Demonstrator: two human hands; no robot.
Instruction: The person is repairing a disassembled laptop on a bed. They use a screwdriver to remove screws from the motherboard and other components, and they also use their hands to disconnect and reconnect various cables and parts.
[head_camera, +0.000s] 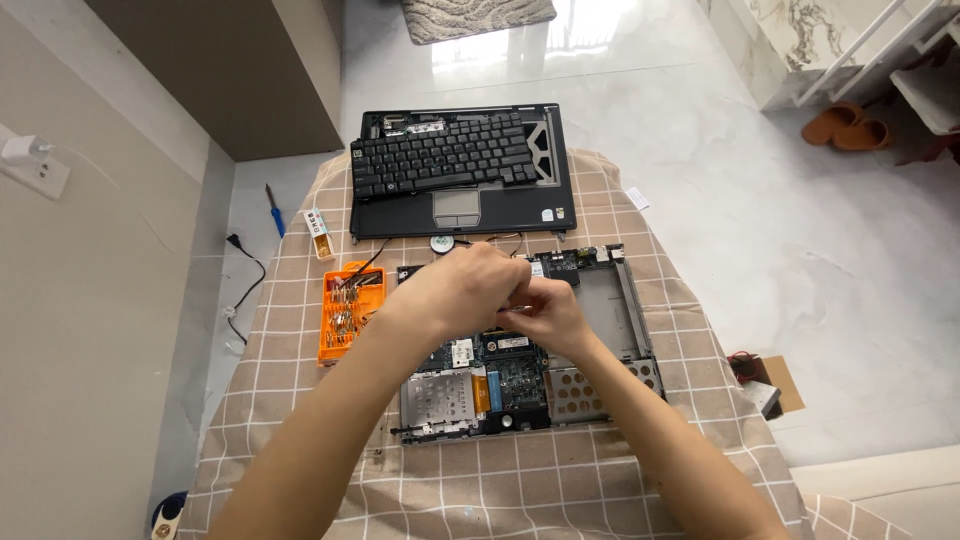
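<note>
Both hands meet over the middle of an opened laptop base (530, 370), which lies flat on the checked cloth (500, 490) covering the worktop. The left hand (465, 285) is curled shut, knuckles up, and seems to pinch something small between its fingertips; the right hand (548, 312) is closed around a thin, pale metal piece or tool at the same spot, though what it is I cannot tell. The base looks stiff along its frame but fragile inside: bare circuit boards, a perforated metal plate and thin wires, so it is probably best held by its outer edges, never by the boards. Any small part between the fingers is likely light and slippery, easy to drop into the chassis. Beyond the hands lies the detached top cover with its keyboard (445, 155), and to the left an orange tray of screwdriver bits (348, 315) sits just beside the base.
</note>
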